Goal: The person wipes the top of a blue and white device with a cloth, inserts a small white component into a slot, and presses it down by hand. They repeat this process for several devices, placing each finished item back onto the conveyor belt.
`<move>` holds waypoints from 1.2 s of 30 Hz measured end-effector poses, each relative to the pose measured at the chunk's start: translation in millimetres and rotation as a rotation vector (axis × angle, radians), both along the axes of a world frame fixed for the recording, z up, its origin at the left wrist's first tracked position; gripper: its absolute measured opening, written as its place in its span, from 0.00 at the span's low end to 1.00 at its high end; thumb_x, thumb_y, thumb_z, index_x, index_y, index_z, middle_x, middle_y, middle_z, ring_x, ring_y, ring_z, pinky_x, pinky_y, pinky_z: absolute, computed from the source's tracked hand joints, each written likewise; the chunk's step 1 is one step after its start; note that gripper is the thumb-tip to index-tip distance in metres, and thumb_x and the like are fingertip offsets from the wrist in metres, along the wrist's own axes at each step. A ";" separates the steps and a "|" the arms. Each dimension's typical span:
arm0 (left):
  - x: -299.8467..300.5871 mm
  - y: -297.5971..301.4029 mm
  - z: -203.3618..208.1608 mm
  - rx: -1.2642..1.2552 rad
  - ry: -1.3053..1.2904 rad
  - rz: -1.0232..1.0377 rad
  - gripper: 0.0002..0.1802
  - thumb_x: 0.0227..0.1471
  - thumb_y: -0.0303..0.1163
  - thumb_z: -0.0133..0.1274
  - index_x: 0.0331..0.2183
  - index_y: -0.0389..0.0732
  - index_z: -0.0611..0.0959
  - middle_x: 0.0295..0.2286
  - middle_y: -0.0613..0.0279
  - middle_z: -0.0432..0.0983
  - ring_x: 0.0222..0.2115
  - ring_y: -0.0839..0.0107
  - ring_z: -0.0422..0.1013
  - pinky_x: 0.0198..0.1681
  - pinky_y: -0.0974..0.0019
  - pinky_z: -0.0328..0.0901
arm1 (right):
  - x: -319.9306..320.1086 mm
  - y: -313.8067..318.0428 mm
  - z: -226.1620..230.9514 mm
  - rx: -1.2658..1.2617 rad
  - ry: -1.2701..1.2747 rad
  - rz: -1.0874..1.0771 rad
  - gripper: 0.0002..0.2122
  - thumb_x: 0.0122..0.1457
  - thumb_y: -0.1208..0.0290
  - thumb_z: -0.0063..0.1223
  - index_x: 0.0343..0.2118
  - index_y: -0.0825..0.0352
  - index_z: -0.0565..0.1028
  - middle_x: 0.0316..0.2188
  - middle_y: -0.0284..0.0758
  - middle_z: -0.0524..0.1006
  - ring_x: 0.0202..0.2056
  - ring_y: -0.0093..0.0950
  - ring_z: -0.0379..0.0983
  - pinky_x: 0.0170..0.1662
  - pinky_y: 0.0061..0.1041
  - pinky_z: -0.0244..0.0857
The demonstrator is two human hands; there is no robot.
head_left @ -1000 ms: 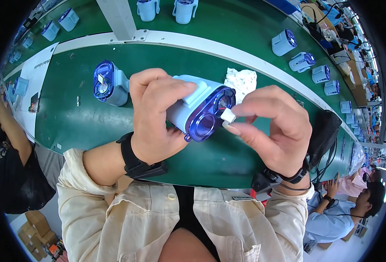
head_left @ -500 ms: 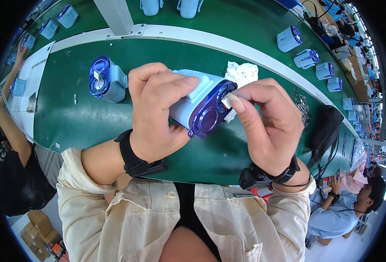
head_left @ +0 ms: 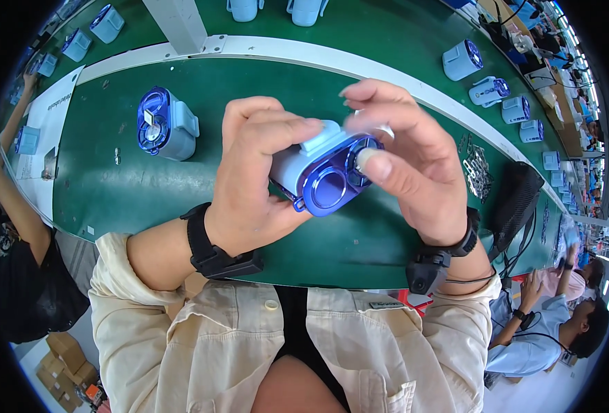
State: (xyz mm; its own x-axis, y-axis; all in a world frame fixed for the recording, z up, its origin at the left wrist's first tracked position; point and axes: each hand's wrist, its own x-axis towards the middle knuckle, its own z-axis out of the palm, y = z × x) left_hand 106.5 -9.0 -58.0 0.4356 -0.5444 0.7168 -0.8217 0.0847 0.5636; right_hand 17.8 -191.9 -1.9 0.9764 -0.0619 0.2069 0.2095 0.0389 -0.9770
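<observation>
My left hand is closed around a light-blue plastic housing, gripping it by its sides above the table. Its shiny dark-blue end cap has two round parts and is turned up toward my right. My right hand is beside the cap, fingers spread and partly blurred, with the thumb at the smaller round part. No small piece shows between those fingers. On the table to the left stands a similar housing, a small white piece on its dark-blue cap.
A white metal rail crosses behind the green table. Several similar housings stand beyond it. At right lie small metal parts and a black mesh pouch. Other people are at both sides, including one in a light-blue shirt.
My right hand's pinch on a small white piece has loosened; its fingers have lifted and spread. The housing has tilted slightly, showing more of its cap. At right, a person's arm has risen.
</observation>
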 end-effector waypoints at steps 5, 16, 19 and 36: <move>-0.8 1.5 1.4 0.048 0.045 -0.007 0.42 0.32 0.21 0.71 0.49 0.41 0.66 0.42 0.55 0.62 0.44 0.65 0.64 0.42 0.67 0.66 | 2.0 -1.6 -12.6 -0.077 -0.091 0.016 0.08 0.55 0.79 0.58 0.37 0.67 0.72 0.53 0.39 0.66 0.53 0.28 0.64 0.54 0.28 0.59; -1.1 -0.5 -0.9 0.040 0.027 0.043 0.43 0.32 0.20 0.71 0.50 0.41 0.66 0.43 0.56 0.62 0.44 0.65 0.63 0.41 0.68 0.66 | 8.4 13.5 -31.6 0.179 -0.140 -0.038 0.11 0.55 0.82 0.59 0.39 0.65 0.71 0.49 0.36 0.66 0.48 0.23 0.65 0.49 0.26 0.64; -1.5 -0.9 -1.2 0.061 0.038 0.038 0.43 0.32 0.20 0.71 0.50 0.41 0.66 0.44 0.56 0.62 0.44 0.65 0.64 0.41 0.68 0.66 | 9.9 15.1 -37.2 0.161 -0.132 -0.054 0.09 0.62 0.75 0.51 0.43 0.64 0.66 0.52 0.43 0.68 0.51 0.31 0.66 0.55 0.32 0.60; 1.7 -3.4 -4.4 0.034 0.149 -0.031 0.44 0.32 0.20 0.72 0.50 0.42 0.65 0.43 0.55 0.62 0.43 0.67 0.65 0.45 0.67 0.65 | 9.9 12.3 -37.5 0.497 0.085 0.257 0.16 0.66 0.63 0.42 0.53 0.65 0.64 0.57 0.47 0.63 0.55 0.36 0.65 0.58 0.37 0.62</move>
